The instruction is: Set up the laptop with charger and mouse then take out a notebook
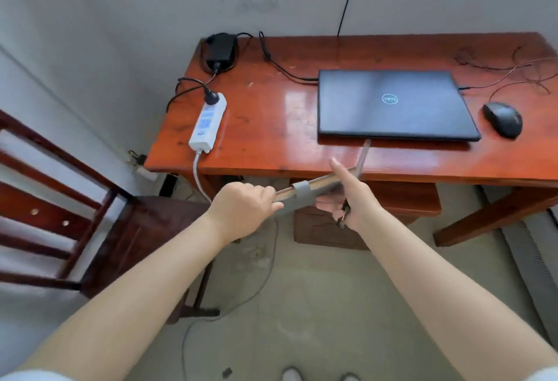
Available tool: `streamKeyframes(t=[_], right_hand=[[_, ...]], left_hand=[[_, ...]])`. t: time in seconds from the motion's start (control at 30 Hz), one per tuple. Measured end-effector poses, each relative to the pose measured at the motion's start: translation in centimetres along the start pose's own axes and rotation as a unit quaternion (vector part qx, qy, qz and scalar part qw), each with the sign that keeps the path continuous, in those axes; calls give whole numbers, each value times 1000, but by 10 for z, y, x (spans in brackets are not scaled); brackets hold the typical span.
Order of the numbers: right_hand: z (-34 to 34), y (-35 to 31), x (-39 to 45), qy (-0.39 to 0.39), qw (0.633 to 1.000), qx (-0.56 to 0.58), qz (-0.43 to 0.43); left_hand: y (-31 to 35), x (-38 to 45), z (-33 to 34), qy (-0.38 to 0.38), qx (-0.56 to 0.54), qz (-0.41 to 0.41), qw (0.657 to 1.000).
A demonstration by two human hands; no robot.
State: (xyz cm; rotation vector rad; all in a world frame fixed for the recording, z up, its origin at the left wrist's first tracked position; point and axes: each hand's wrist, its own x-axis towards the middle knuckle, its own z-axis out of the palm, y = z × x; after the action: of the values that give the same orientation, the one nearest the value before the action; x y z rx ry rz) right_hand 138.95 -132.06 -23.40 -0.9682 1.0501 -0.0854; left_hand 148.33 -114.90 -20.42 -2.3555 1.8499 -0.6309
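A closed dark laptop (392, 104) lies on the red-brown desk (271, 127), with a black mouse (503, 119) to its right. The black charger brick (221, 48) sits at the desk's back left; its cable runs to the laptop's left side and its plug sits in a white power strip (207, 122). In front of the desk edge I hold a thin grey notebook (305, 192) edge-on, with an elastic band and loop. My left hand (244, 208) grips its left end. My right hand (347, 196) holds its right end, thumb raised.
A dark wooden chair (99, 223) stands at the left, close to the desk corner. Under the desk is a shelf or drawer (392, 199). Thin wires (498, 69) lie at the desk's back right. A grey cable (265, 275) trails over the floor.
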Motion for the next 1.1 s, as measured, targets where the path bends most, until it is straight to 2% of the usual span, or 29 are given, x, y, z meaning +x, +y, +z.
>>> streamKeyframes(t=[0.13, 0.3, 0.4, 0.5, 0.57, 0.7, 0.77, 0.87, 1.0, 1.1], right_hand=[[56, -18, -9, -10, 999, 15, -33], [94, -49, 32, -3, 991, -36, -126], [106, -76, 79, 20, 981, -89, -169], [117, -99, 133, 6, 979, -125, -161], [126, -113, 173, -19, 972, -189, -141], [139, -139, 243, -35, 953, -290, -87], [142, -143, 264, -10, 930, -357, -85], [146, -142, 273, 25, 877, -465, -116], [127, -137, 261, 73, 824, -542, -148], [118, -131, 253, 70, 774, -620, -112]], left_hand=[[-28, -16, -31, -3, 26, -22, 999], [-52, -19, -15, 23, -102, -172, 979], [-76, -5, 17, 7, -128, -240, 962], [-101, 17, 58, -33, -162, -283, 945], [-117, 36, 89, -63, -222, -312, 922], [-142, 78, 148, -162, -260, -339, 890], [-149, 96, 171, -207, -254, -341, 881], [-153, 114, 198, -248, -244, -327, 879], [-158, 134, 220, -262, -245, -322, 876], [-158, 142, 230, -256, -246, -309, 882]])
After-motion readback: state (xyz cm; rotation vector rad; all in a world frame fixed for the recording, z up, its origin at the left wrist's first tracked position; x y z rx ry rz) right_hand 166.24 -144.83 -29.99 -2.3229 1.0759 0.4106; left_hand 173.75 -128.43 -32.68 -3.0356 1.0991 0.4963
